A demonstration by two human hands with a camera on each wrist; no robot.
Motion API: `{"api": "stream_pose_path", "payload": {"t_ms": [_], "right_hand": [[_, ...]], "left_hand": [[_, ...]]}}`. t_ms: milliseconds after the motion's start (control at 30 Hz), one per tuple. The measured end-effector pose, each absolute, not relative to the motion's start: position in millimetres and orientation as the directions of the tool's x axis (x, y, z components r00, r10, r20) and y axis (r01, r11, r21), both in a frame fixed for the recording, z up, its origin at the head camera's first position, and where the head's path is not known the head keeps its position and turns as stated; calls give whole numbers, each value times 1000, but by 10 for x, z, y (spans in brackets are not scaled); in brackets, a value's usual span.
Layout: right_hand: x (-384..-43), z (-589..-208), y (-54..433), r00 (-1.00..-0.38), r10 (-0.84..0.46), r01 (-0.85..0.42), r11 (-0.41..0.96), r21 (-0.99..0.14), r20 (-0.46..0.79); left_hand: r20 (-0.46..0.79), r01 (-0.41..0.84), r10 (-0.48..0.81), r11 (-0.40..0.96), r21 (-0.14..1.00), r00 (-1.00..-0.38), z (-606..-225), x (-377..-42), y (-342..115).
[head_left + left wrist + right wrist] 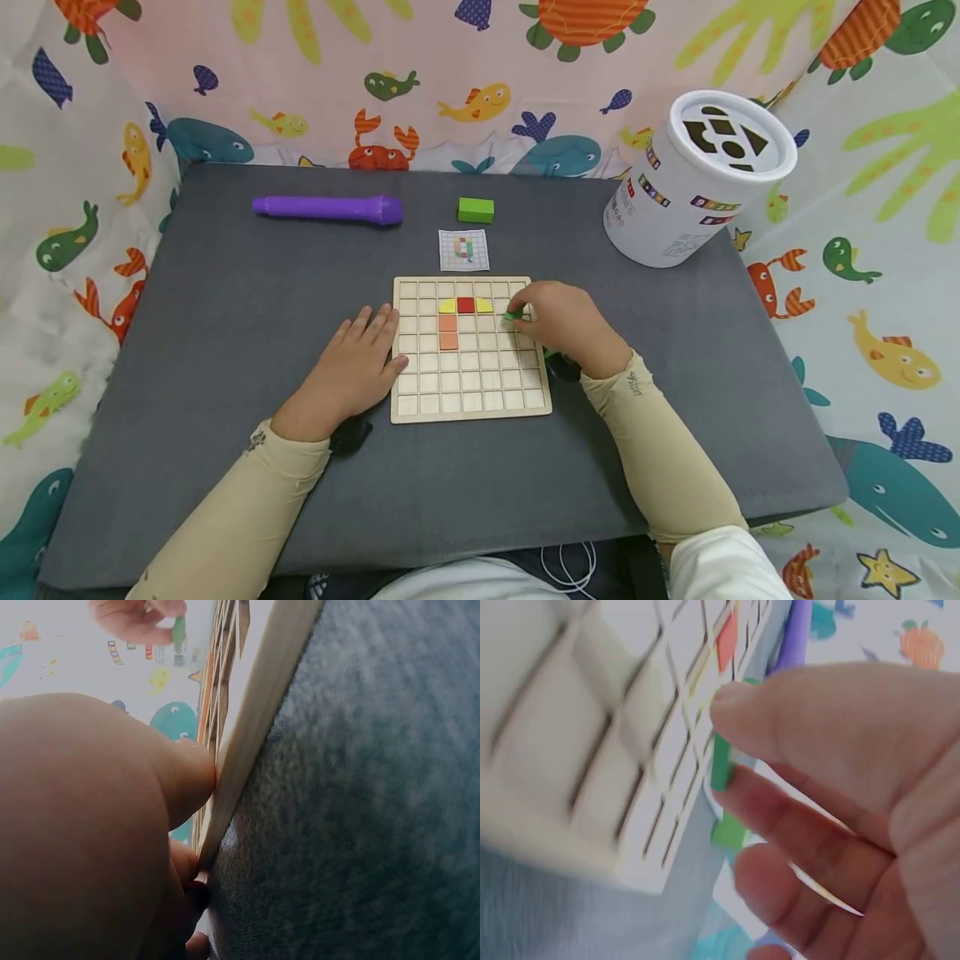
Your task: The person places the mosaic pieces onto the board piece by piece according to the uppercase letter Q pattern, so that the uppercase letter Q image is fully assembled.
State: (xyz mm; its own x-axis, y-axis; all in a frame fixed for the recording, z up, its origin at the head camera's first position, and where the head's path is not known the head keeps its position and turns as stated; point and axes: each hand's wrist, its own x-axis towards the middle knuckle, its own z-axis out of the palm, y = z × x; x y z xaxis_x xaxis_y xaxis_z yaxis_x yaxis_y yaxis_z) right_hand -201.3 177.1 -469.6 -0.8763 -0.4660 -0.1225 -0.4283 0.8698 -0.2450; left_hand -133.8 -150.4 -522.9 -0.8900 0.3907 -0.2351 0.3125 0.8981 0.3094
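A wooden grid board (471, 382) lies on the grey table. Set in its upper rows are a red tile (466, 305) between two yellow tiles (484, 306), and two orange tiles (448, 341) down the left side. Over the board's right part, my right hand (566, 323) pinches a small green tile (721, 761) between thumb and forefinger. My left hand (351, 367) lies along the board's left edge, fingers straight and thumb at the rim. From the left wrist view, the thumb (191, 776) touches the board's side.
Beyond the board lie a small card (463, 250) with a coloured grid pattern and a green block (476, 210). A purple stick (322, 209) with a thicker end lies back left. A tall white tub (675, 204) with shaped holes in its lid stands back right.
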Motion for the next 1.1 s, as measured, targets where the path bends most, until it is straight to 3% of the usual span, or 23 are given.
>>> {"api": "stream_pose_path", "payload": {"t_ms": [167, 433, 533, 867, 1100], "right_hand": [[-1985, -4751, 1546, -827, -551, -512, 820, -256, -111], [-1992, -4859, 1478, -798, -599, -580, 794, -184, -70], [-1999, -4831, 1512, -791, -609, -587, 782, -210, -60], [-1870, -4753, 1996, -892, -436, -378, 864, -332, -117], [-1675, -4912, 2414, -915, -373, -297, 883, -364, -157]], "left_hand": [[-237, 319, 394, 899, 299, -888, -5215, -1340, -1473], [-222, 330, 404, 894, 304, -887, -5187, -1351, -1451], [-230, 331, 403, 896, 296, -886, -5192, -1359, -1456], [-217, 335, 403, 896, 293, -889, -5184, -1361, -1465], [-234, 324, 394, 901, 289, -889, -5210, -1345, -1484]]}}
